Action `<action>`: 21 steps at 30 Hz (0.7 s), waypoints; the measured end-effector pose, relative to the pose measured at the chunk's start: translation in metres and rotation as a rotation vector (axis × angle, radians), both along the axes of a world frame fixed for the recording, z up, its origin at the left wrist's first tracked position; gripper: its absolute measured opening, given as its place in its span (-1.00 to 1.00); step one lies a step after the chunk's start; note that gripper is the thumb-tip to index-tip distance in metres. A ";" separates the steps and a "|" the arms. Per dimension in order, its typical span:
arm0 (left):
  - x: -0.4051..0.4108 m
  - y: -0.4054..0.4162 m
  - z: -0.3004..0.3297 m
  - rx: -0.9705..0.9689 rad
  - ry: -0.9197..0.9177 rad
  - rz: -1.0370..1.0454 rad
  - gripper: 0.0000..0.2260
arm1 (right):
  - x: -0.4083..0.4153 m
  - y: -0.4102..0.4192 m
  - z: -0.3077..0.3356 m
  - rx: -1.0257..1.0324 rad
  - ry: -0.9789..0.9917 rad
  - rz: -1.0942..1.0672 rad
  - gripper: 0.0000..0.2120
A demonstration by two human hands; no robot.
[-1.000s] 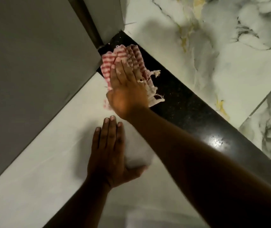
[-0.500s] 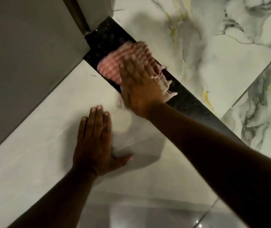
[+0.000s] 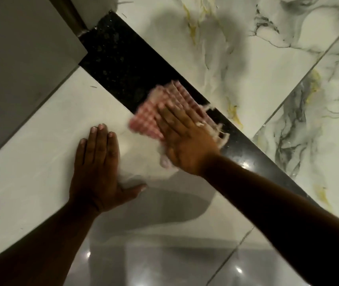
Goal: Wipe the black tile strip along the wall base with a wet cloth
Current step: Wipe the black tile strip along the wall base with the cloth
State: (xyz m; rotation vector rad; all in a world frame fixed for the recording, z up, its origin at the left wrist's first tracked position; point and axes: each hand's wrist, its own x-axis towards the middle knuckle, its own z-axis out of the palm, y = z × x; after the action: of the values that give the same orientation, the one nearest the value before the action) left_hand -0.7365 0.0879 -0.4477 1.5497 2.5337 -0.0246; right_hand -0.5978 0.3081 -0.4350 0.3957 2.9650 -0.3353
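Note:
A black speckled tile strip (image 3: pixel 121 65) runs diagonally from the upper left to the lower right, between the marbled wall and the pale floor. A red-and-white checked cloth (image 3: pixel 160 108) with frayed edges lies across the strip's middle and onto the floor. My right hand (image 3: pixel 185 139) presses flat on the cloth, fingers spread, blurred by motion. My left hand (image 3: pixel 96 166) rests palm down on the pale floor tile, fingers together, beside the cloth and holding nothing.
White marbled wall tiles (image 3: pixel 246 58) with grey and yellow veins rise behind the strip. A grey door or panel (image 3: pixel 20 69) with a metal frame edge (image 3: pixel 75 19) closes off the upper left corner. Glossy floor tiles (image 3: pixel 164 254) reflect lights below.
My right hand has slid the cloth along the black strip away from the corner by the grey panel, toward the lower right. The left hand has stayed planted on the floor.

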 end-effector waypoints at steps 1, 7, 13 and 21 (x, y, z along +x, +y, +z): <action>0.000 0.000 0.001 -0.007 0.003 0.003 0.21 | 0.024 0.010 0.003 -0.018 0.015 0.028 -0.40; 0.001 -0.002 0.000 -0.012 0.002 0.010 0.19 | 0.020 0.033 -0.003 -0.016 0.055 -0.589 -0.37; 0.001 0.000 0.002 0.004 -0.021 -0.005 0.19 | 0.014 -0.022 -0.002 -0.008 0.037 -0.185 -0.41; 0.000 -0.003 0.002 0.008 -0.017 -0.023 0.18 | 0.104 0.005 0.003 0.013 0.026 -0.598 -0.38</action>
State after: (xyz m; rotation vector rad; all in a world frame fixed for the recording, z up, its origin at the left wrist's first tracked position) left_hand -0.7369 0.0845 -0.4453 1.5748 2.5064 -0.0039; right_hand -0.4940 0.3128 -0.4322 1.2865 2.8046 -0.3763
